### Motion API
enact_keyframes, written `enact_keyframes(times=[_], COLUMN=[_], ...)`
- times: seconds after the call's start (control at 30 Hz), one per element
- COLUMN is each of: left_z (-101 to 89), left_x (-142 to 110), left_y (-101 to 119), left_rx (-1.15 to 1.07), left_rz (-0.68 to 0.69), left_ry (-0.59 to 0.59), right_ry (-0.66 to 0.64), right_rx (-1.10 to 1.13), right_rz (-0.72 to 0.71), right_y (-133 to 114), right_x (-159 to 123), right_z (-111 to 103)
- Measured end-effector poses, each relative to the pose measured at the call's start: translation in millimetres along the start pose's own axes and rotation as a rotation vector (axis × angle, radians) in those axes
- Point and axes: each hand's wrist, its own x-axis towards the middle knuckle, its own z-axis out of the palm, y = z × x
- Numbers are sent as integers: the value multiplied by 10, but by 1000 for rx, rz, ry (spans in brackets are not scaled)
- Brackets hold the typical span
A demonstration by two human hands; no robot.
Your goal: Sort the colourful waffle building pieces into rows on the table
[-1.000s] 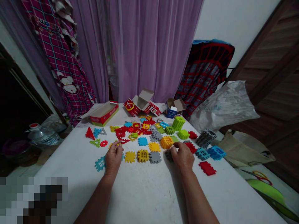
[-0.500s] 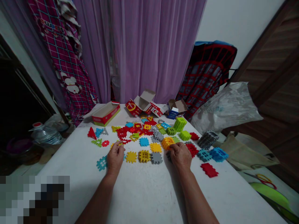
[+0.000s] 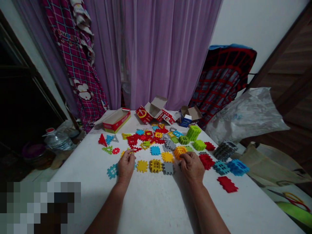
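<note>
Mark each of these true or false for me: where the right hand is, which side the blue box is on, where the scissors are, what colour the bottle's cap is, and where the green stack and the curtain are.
1. The right hand is at the orange block. True.
2. The blue box is left of the red boxes. False: the blue box is to their right.
3. The scissors lie on the table. False: the scissors are off beyond its right side.
4. The bottle has a blue cap. False: the cap is red.
5. The green stack stands on the table. True.
6. The purple curtain hangs beyond the table. True.
</note>
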Motion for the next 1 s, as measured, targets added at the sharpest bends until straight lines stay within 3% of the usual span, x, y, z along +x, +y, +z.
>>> enact_keyframes(times=[0.17,0.27,0.43,0.6,0.73,0.83,1.0], left_z=[11,15,6,34,109,136,-16], left_x=[-3,-44,14,572,991,1029,835], left_y=[-12,4,109,197,101,-36,-194], left_rx=[22,76,197,450,713,753,529], left_rz=[23,46,180,392,248,197,278], left_ry=[-37,-55,-45,-145,-324,-432,-404], right_ry=[61,152,365,558,544,547,567], right_rx=[146,197,230,348,411,432,435], right_rz=[-224,-303,-241,-187,-178,-154,-169], right_y=[-259,-244,-90,-91,-82,-44,4], right_x=[-144,-102,261,545,595,616,643], right_z=[152,195,23,-178,-203,-213,-241])
